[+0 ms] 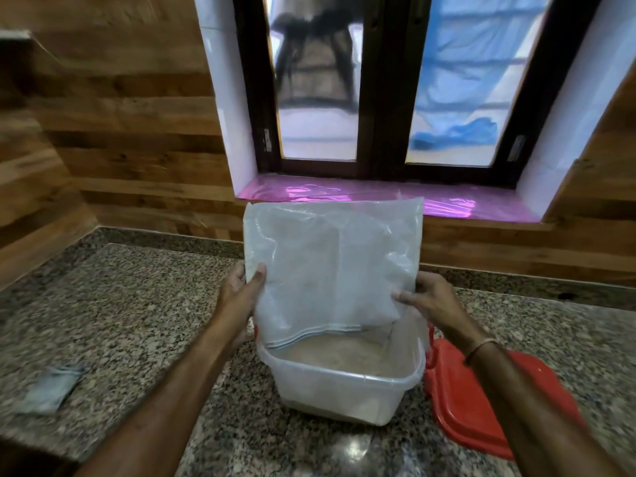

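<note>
You've got the clear plastic bag [330,263] pinched on both sides: left hand [241,297] curled round its left edge, right hand [430,301] gripping the right. It hangs upright, with its bottom edge right at the mouth of the see-through tub [344,376]. The tub sits on a speckled granite bench [137,321], with a red lid [475,401] just beside it on the right. There's wood-plank wall [120,132] all round, and a dark-framed window [389,87] behind with a shiny pink sill [344,194].
</note>
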Available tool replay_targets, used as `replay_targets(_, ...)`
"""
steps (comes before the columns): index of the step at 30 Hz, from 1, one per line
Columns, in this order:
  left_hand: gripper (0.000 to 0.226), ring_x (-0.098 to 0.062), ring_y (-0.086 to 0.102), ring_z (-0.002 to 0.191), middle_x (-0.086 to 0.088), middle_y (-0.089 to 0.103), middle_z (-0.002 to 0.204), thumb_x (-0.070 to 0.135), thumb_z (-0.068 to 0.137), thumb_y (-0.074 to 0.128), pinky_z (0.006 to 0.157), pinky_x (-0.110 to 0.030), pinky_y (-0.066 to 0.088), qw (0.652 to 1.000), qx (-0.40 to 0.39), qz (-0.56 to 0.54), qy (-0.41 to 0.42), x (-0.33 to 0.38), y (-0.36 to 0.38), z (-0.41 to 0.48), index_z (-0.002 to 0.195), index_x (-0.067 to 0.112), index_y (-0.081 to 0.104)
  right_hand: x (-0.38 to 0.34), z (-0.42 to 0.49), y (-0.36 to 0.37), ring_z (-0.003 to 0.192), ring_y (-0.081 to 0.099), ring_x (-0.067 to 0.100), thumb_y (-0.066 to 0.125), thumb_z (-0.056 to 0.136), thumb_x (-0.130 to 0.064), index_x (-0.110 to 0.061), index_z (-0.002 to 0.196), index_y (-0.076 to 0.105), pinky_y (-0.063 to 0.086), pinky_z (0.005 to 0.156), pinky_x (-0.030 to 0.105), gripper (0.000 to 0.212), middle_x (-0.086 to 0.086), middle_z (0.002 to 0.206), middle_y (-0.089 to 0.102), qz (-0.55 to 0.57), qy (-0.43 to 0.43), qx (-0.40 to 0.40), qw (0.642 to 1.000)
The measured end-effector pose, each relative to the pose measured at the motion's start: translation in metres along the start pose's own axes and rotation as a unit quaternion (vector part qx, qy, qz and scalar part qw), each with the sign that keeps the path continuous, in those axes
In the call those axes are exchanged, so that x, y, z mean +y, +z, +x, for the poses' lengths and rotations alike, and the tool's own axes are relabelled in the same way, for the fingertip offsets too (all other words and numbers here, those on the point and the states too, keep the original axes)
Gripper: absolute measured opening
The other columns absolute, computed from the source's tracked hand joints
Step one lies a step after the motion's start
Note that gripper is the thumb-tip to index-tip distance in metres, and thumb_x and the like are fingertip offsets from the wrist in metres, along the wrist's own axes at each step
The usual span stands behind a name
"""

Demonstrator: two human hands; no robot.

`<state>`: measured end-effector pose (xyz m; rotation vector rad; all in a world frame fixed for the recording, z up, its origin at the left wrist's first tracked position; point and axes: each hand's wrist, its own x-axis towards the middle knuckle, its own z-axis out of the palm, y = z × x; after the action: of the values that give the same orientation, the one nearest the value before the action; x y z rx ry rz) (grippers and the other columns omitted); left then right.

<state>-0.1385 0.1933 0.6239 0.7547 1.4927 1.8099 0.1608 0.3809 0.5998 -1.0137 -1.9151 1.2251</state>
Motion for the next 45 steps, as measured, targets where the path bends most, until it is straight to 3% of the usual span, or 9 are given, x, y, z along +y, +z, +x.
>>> replay_targets(3, 0.045, -0.017, 0.075, 0.105, 0.004, 0.077, 0.118, 0.011, 0.092, 0.072, 0.076, -0.036, 0.064, 0.997, -0.058, 0.046, -0.017, -0.001, -0.005, -0.004, 0.134, 0.025, 0.061, -0.019, 0.003, 0.000, 0.108, 0.076, 0.024, 0.075, 0.091, -0.009, -0.010, 0.122, 0.073, 0.062, 0.092, 0.044, 0.031, 0.003, 0.115, 0.079, 0.059, -0.012, 0.031, 0.998)
replay_targets(6, 0.034, -0.022, 0.077, 0.098, -0.004, 0.079, 0.112, 0.005, 0.090, 0.074, 0.073, -0.038, 0.063, 1.000, 0.005, 0.003, -0.022, 0.005, -0.010, 0.008, 0.121, 0.017, 0.066, -0.042, 0.008, 0.000, 0.109, 0.075, 0.026, 0.065, 0.099, -0.009, -0.006, 0.127, 0.068, 0.062, 0.091, 0.045, 0.029, 0.010, 0.120, 0.077, 0.084, -0.017, 0.042, 0.995)
replay_targets(12, 0.018, -0.023, 0.072, 0.085, -0.009, 0.076, 0.105, 0.007, 0.091, 0.074, 0.069, -0.036, 0.063, 0.996, 0.076, -0.026, -0.045, 0.023, -0.045, 0.046, 0.106, 0.015, 0.068, -0.075, 0.026, 0.022, 0.082, 0.067, 0.025, 0.065, 0.100, -0.014, -0.002, 0.103, 0.068, 0.058, 0.068, 0.036, 0.013, 0.013, 0.094, 0.072, 0.072, 0.010, 0.090, 0.993)
replay_targets(23, 0.014, -0.024, 0.069, 0.089, -0.007, 0.073, 0.105, 0.010, 0.098, 0.066, 0.073, -0.037, 0.057, 0.975, 0.153, -0.005, -0.162, -0.015, -0.275, 0.085, 0.110, 0.016, 0.066, -0.162, 0.072, 0.246, 0.064, 0.056, 0.016, 0.065, 0.098, -0.006, -0.008, 0.084, 0.062, 0.049, 0.049, 0.022, 0.015, 0.010, 0.081, 0.061, 0.040, 0.085, 0.011, 0.995)
replay_targets(27, 0.036, -0.033, 0.066, 0.109, -0.014, 0.068, 0.129, 0.009, 0.100, 0.064, 0.088, -0.046, 0.056, 0.961, 0.157, 0.067, -0.218, -0.061, -0.347, 0.071, 0.135, 0.009, 0.058, -0.150, 0.070, 0.327, 0.089, 0.067, 0.027, 0.078, 0.088, -0.008, 0.000, 0.117, 0.063, 0.061, 0.075, 0.040, 0.033, 0.016, 0.104, 0.068, 0.004, 0.143, -0.070, 0.987)
replay_targets(30, 0.040, -0.034, 0.065, 0.106, -0.013, 0.066, 0.121, 0.008, 0.094, 0.073, 0.086, -0.044, 0.054, 0.936, 0.199, 0.153, -0.247, -0.093, -0.380, 0.051, 0.132, 0.006, 0.058, -0.126, 0.058, 0.371, 0.104, 0.068, 0.030, 0.083, 0.083, -0.013, -0.014, 0.111, 0.069, 0.057, 0.091, 0.044, 0.031, 0.013, 0.112, 0.072, -0.157, 0.161, -0.050, 0.973)
replay_targets(35, 0.041, -0.035, 0.069, 0.098, -0.017, 0.072, 0.115, 0.016, 0.083, 0.084, 0.087, -0.051, 0.059, 0.917, 0.211, 0.223, -0.256, -0.130, -0.403, 0.026, 0.118, 0.007, 0.064, -0.072, 0.031, 0.398, 0.108, 0.067, 0.032, 0.080, 0.086, -0.023, -0.010, 0.120, 0.068, 0.046, 0.081, 0.029, 0.038, 0.015, 0.120, 0.072, -0.269, 0.212, -0.035, 0.939)
replay_targets(39, 0.068, -0.033, 0.060, 0.112, -0.006, 0.056, 0.120, 0.017, 0.082, 0.086, 0.086, -0.038, 0.048, 0.912, 0.130, 0.300, -0.249, -0.132, -0.397, 0.012, 0.138, 0.011, 0.048, -0.039, 0.006, 0.401, 0.097, 0.063, 0.033, 0.074, 0.089, -0.015, -0.008, 0.126, 0.045, 0.056, 0.084, 0.042, 0.047, 0.014, 0.114, 0.065, -0.288, 0.269, -0.084, 0.915)
replay_targets(45, 0.091, -0.041, 0.055, 0.126, -0.015, 0.054, 0.145, 0.031, 0.079, 0.087, 0.100, -0.054, 0.050, 0.881, 0.103, 0.408, -0.217, -0.144, -0.393, 0.014, 0.152, 0.025, 0.032, -0.029, -0.014, 0.405, 0.121, 0.060, 0.039, 0.056, 0.096, -0.011, -0.012, 0.143, 0.039, 0.045, 0.103, 0.045, 0.049, 0.020, 0.134, 0.060, -0.332, 0.235, -0.079, 0.910)
